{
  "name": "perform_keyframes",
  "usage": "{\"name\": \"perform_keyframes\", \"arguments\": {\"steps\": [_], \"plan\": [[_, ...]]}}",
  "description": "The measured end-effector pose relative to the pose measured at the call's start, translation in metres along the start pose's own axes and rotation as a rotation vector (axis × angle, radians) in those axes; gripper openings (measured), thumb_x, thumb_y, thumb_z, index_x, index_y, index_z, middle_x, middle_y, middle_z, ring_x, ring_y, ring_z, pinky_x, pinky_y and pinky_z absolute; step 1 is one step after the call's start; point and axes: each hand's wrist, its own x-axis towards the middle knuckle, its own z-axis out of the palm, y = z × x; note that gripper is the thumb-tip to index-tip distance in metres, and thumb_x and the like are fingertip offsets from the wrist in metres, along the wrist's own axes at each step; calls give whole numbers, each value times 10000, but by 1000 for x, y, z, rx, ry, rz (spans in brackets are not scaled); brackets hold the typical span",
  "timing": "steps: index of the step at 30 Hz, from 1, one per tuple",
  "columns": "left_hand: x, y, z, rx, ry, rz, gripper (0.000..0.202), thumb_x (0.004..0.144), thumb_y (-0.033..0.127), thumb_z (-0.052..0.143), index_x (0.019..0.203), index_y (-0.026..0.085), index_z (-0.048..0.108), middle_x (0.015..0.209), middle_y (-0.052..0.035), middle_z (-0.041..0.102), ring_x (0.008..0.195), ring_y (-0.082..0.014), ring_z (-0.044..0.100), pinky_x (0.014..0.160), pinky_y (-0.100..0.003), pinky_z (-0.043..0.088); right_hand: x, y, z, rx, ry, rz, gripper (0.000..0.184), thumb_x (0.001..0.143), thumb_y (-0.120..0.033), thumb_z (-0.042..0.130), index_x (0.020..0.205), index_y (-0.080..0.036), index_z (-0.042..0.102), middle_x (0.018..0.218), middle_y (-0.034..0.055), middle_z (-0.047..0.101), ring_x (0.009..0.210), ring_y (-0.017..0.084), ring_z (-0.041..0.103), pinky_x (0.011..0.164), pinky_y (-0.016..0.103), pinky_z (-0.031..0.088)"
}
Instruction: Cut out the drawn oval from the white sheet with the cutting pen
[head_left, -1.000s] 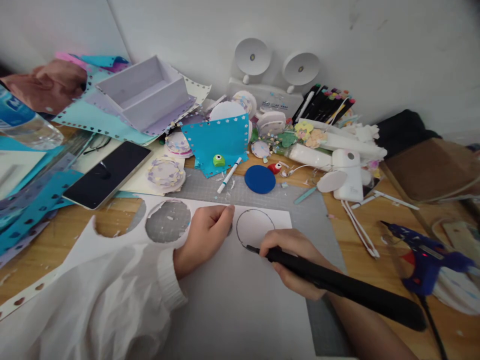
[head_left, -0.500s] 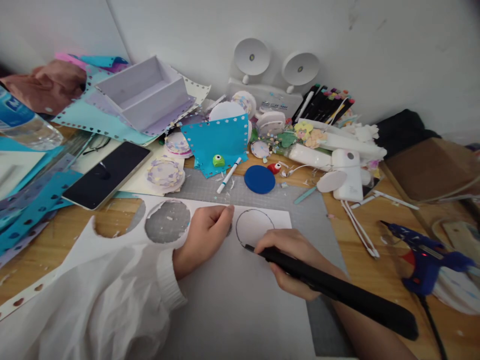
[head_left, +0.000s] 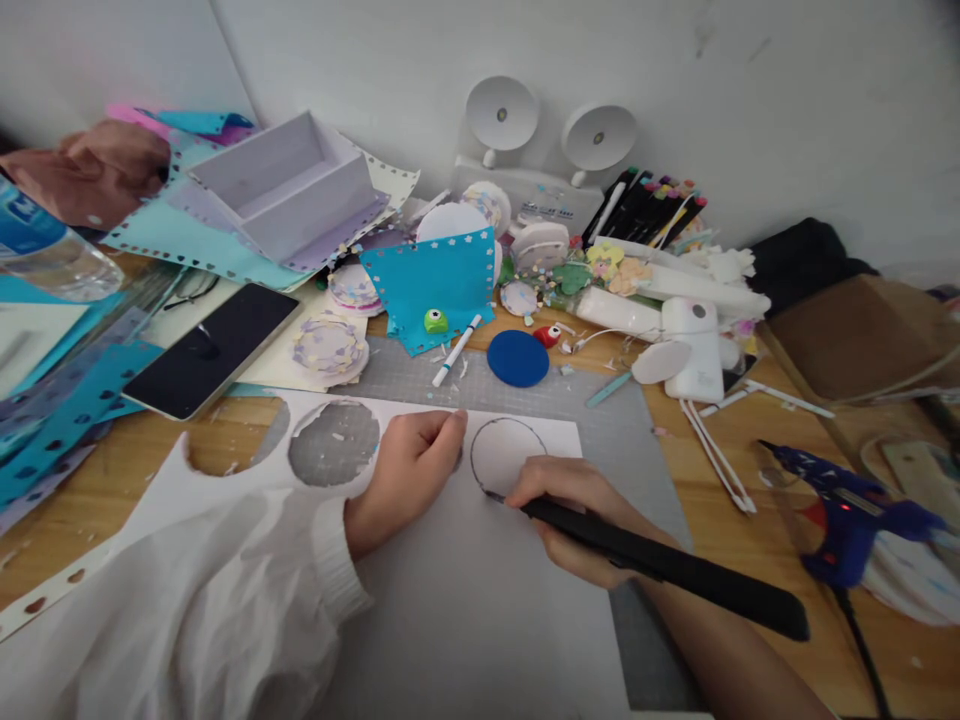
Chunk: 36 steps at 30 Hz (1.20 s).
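My left hand (head_left: 409, 470), in a white sleeve, lies curled on a white paper sheet (head_left: 465, 590) and presses it down beside a drawn circle (head_left: 508, 455). My right hand (head_left: 577, 515) grips a long black cutting tool (head_left: 660, 565). Its tip touches the lower left of the circle's line. Two round holes (head_left: 334, 443) show in the sheet further left. The sheet rests on a grey cutting mat (head_left: 585, 400).
A blue disc (head_left: 517, 358), a white marker (head_left: 456, 351) and a green punch (head_left: 435, 320) lie behind the mat. A phone (head_left: 214, 348) sits left, a blue glue gun (head_left: 847, 505) right. Paper scraps, a lilac box (head_left: 289, 190) and markers (head_left: 645, 205) crowd the back.
The black tool's tip has crept left along the bottom of the circle, and its rear end has swung slightly up. My left hand has stayed put.
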Motion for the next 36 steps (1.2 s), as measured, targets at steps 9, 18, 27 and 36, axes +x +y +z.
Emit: {"name": "perform_keyframes", "arguments": {"steps": [9, 18, 27, 36], "plan": [[1, -2, 0, 5, 19, -8, 420, 860, 406, 410, 528, 210, 243, 530, 45, 240, 510, -96, 245, 485, -261, 182, 1, -4, 2, -45, 12, -22, 292, 635, -89, 430, 876, -211, 540, 617, -32, 533, 529, 112, 492, 540, 240, 380], [0, -3, 0, -16, 21, 4, 425, 863, 414, 401, 524, 212, 245, 517, 49, 238, 491, -92, 240, 473, -252, 188, 4, -11, -1, -127, -39, -49, 229, 619, -140, 421, 803, -207, 540, 583, -32, 515, 511, 119, 482, 517, 253, 341], [0, -2, 0, -9, 11, 8, 427, 868, 411, 399, 519, 208, 264, 512, 46, 260, 496, -94, 261, 479, -255, 196, 4, -8, -2, -59, -45, -29, 245, 606, -124, 420, 802, -203, 543, 587, -39, 490, 506, 109, 455, 518, 246, 330], [0, -4, 3, 34, 4, 1, 437, 868, 426, 395, 514, 205, 267, 515, 35, 264, 513, -106, 281, 496, -269, 196, 2, -3, 9, -35, 28, -17, 209, 732, -83, 417, 849, -214, 529, 642, -19, 544, 561, 127, 506, 543, 239, 378]]}}
